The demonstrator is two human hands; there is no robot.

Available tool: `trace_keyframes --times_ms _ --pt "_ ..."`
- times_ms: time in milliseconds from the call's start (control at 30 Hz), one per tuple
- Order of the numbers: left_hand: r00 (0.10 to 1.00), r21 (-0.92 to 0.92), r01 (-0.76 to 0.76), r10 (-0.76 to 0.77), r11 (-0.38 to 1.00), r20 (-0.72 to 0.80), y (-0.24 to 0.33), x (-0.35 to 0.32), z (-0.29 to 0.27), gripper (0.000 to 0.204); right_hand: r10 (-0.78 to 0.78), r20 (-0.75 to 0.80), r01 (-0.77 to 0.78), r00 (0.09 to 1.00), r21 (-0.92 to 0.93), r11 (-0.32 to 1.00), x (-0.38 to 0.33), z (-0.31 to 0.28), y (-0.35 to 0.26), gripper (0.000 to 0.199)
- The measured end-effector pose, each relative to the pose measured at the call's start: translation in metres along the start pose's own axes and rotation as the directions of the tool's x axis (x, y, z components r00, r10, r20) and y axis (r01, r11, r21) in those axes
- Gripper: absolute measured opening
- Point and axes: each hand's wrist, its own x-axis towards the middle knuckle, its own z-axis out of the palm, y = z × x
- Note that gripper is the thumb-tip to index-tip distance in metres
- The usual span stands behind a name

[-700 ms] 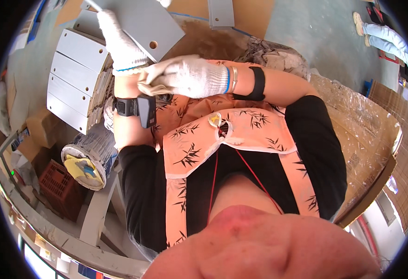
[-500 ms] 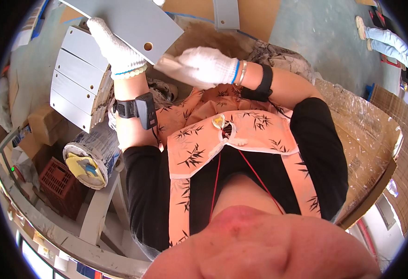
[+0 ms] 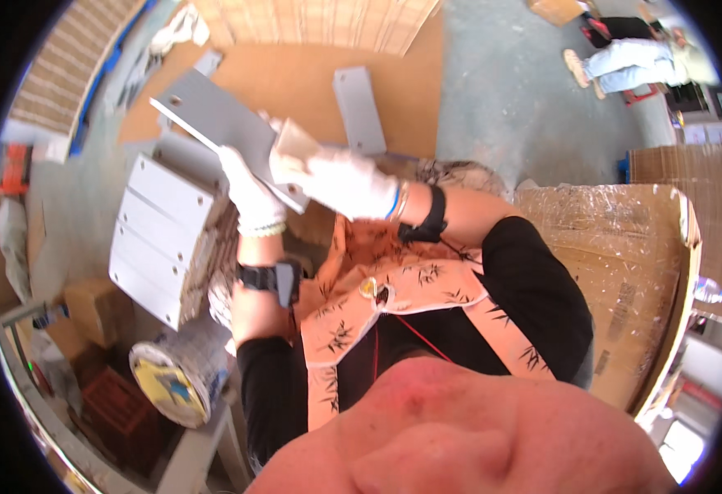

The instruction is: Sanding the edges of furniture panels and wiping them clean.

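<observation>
My left hand (image 3: 250, 196), in a white knit glove, grips the lower-left edge of a flat grey panel (image 3: 217, 117) with a round hole near each end. The panel is tilted in front of me, its far end pointing up and left. My right hand (image 3: 346, 183), also gloved, is closed on a pale beige pad (image 3: 295, 142) that looks like a sanding pad. That pad is over the panel's right side, near its lower end; whether it touches the face is unclear. My right fingertips are partly hidden.
Several grey panels stand in a stack (image 3: 159, 239) left of my left arm. Another grey panel (image 3: 359, 107) lies on brown cardboard (image 3: 406, 103) ahead. A paint-stained bucket (image 3: 176, 379) is at lower left, a large cardboard box (image 3: 608, 247) at right. Another person's legs (image 3: 628, 64) show far right.
The view has shifted, so more of the cardboard ahead shows. The held panel is angled differently, with its far end in sight, and my right hand's pad has moved up along it.
</observation>
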Motion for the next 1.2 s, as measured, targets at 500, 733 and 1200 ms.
trace_keyframes --times_ms 500,733,1200 --pt "0.994 0.172 0.095 -0.101 0.98 0.03 -0.048 -0.012 -0.055 0.058 0.308 -0.026 -0.222 0.951 0.636 0.739 -0.003 0.001 -0.03 0.043" --pt "0.984 0.123 0.176 -0.176 0.977 -0.01 -0.03 -0.019 -0.031 0.067 0.385 0.158 -0.407 0.909 0.533 0.742 0.002 0.006 -0.008 0.047" --pt "0.952 0.271 0.254 -0.29 0.928 0.101 -0.046 -0.02 -0.055 0.054 0.375 -0.108 -0.267 0.921 0.527 0.807 0.006 -0.001 -0.006 0.043"
